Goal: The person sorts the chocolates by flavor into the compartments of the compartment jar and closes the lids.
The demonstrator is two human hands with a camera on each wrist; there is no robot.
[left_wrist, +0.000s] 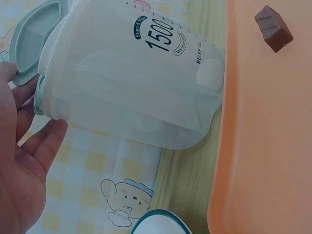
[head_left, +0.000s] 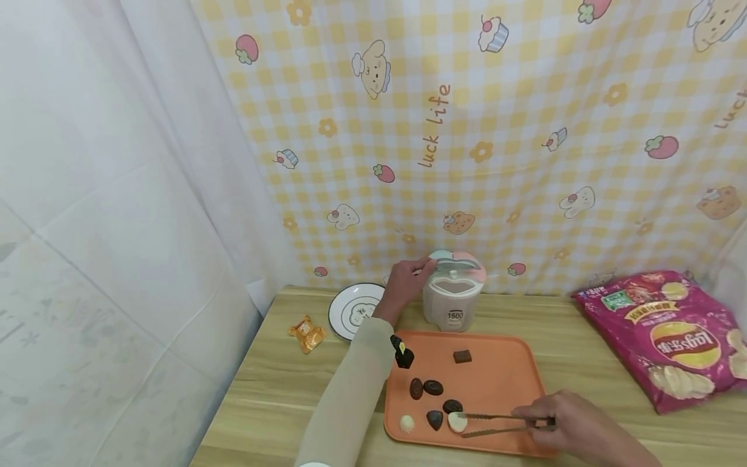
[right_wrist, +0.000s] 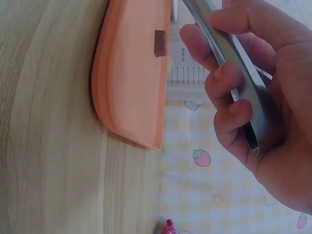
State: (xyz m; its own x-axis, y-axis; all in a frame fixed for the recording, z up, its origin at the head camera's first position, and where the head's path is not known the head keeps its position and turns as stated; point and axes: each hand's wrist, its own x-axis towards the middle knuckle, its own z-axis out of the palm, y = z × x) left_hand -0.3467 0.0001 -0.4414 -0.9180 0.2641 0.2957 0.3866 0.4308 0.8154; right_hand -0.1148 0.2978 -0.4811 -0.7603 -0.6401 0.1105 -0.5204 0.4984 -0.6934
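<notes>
**Tongs on a white sweet, other hand at the container lid**

Nearest, the right hand [head_left: 554, 425] curls its fingers [right_wrist: 229, 80] round a pair of metal tongs [head_left: 496, 423], whose tips meet a white sweet [head_left: 457, 422] at the front of the orange tray [head_left: 508, 383]. Just beside that sweet lie several dark chocolates [head_left: 434, 419] and another white piece [head_left: 406, 424]. Further up the tray sit two more dark ovals [head_left: 432, 387], a black piece with a yellow-green speck [head_left: 403, 355] and a small brown square [head_left: 462, 356], well apart from the rest.

Beyond the tray, touching its far edge, stands a white container marked 1500 [head_left: 450, 305]. The left hand [head_left: 405, 280] reaches to it, fingers relaxed and fairly straight, touching the rim of its pastel lid [head_left: 458, 263].

On the bench [head_left: 280, 389], left of the container, lie a white plate [head_left: 353, 310] and a wrapped orange snack [head_left: 307, 333]. A pink crisp bag [head_left: 665, 337] lies at the far right.
</notes>
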